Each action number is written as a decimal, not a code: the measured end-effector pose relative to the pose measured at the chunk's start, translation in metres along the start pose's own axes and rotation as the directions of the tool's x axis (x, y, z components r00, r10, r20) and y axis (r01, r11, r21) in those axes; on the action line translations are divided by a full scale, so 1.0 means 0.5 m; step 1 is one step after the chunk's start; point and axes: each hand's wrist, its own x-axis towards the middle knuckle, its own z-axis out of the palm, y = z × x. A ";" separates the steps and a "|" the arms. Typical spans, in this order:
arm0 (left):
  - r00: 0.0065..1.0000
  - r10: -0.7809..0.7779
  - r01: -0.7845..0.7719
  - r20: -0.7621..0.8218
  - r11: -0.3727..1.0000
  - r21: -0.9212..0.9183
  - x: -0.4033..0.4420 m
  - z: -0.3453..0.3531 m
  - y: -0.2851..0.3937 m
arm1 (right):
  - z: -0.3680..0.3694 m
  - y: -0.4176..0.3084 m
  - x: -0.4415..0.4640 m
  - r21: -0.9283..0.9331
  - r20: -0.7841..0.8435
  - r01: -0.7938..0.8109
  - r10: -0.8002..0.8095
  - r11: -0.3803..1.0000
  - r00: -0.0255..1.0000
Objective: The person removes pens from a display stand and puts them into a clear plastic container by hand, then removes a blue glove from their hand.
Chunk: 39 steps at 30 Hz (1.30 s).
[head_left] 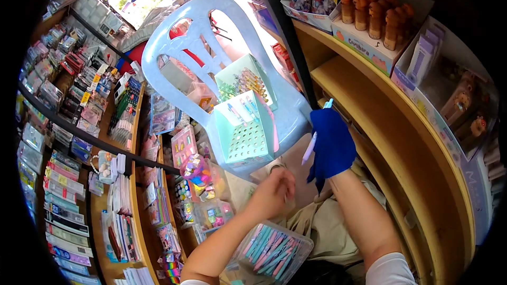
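A dark blue cloth (335,140) covers my right hand (332,150), whose fingers are closed beneath it. From the cloth a pen (310,149) shows its lilac end at the lower left, and a light blue tip appears in line at the top. My left hand (272,192) is bare with fingers curled in, above my lap; what lies inside them, if anything, is hidden. Below it sits a clear plastic box (309,243) of pink and blue pens (272,250). Ahead, a mint perforated holder (245,140) stands on a light blue plastic chair (290,126), near upright pens (251,82).
Wooden shelves (401,153) curve along my right, topped by a box of capybara figures (369,47). Packed stationery racks (68,200) line the left. Small tubs (214,214) of colourful items stand beside the chair. Bright daylight enters behind it.
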 end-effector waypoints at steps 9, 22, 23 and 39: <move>0.997 -0.070 0.071 0.021 0.870 -0.488 0.025 -0.001 0.028 | 0.021 0.029 -0.036 -0.015 0.074 0.168 -0.167 0.986 0.983; 0.995 -0.103 0.082 -0.008 0.824 -0.560 0.057 0.008 0.034 | 0.053 0.018 -0.110 0.174 0.228 -0.074 0.033 0.982 0.973; 0.995 -0.101 0.096 0.025 0.789 -0.607 0.057 0.009 0.029 | 0.050 0.023 -0.106 0.069 0.192 0.055 -0.067 0.996 0.979; 0.988 -0.141 0.145 0.054 0.780 -0.609 0.034 -0.013 0.000 | 0.016 0.036 -0.014 -0.170 -0.015 0.392 -0.400 0.904 0.916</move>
